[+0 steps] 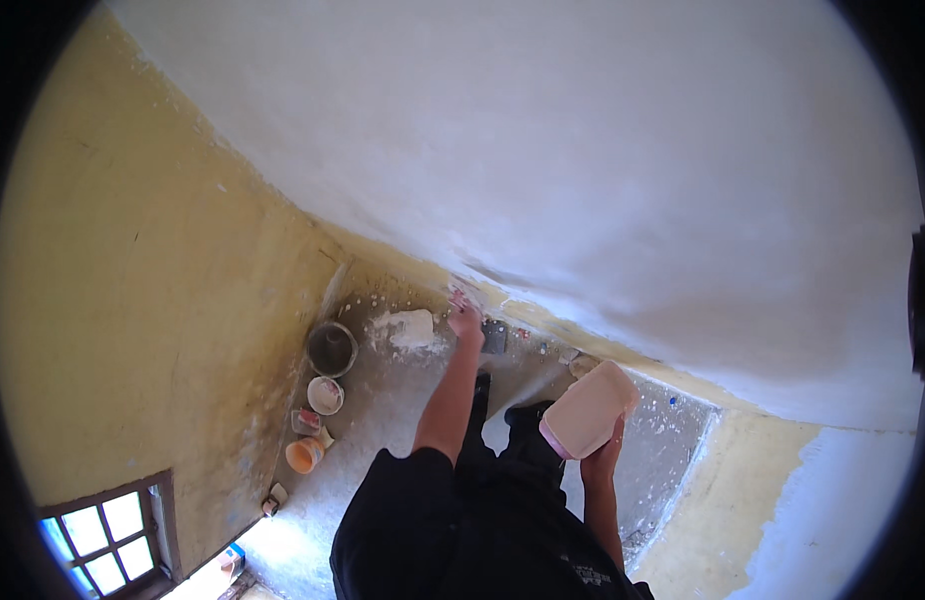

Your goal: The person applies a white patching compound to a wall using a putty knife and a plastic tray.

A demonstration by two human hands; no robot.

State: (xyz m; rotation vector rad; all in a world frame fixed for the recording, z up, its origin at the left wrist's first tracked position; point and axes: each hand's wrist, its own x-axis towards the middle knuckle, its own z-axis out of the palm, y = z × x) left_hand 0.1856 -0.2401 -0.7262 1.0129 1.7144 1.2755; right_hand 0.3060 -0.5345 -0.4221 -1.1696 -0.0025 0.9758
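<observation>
**Fresh white coat reaches the foot of a yellow wall**

A person's left hand (465, 318) reaches low along the wall (623, 170), pressed to the edge where white plaster meets the yellow strip at the bottom; it appears closed round a small tool, too small and blurred to name with certainty. The right hand (605, 455) grips from beneath a flat pinkish board (589, 408), held level at the person's side. On the spattered floor (383, 420) below, a grey bucket (332, 347) stands near the corner, with a white tub (326, 395) and an orange tub (305, 455) in a row beside it along the yellow side wall (153, 300), and a heap of white plaster (413, 328) just left of the working hand. A window (108, 535) shows at lower left. The work appears to be at the spreading stage along the bottom edge. Any further stroke would call for steady pressure along that border, with the board kept level and close.
</observation>
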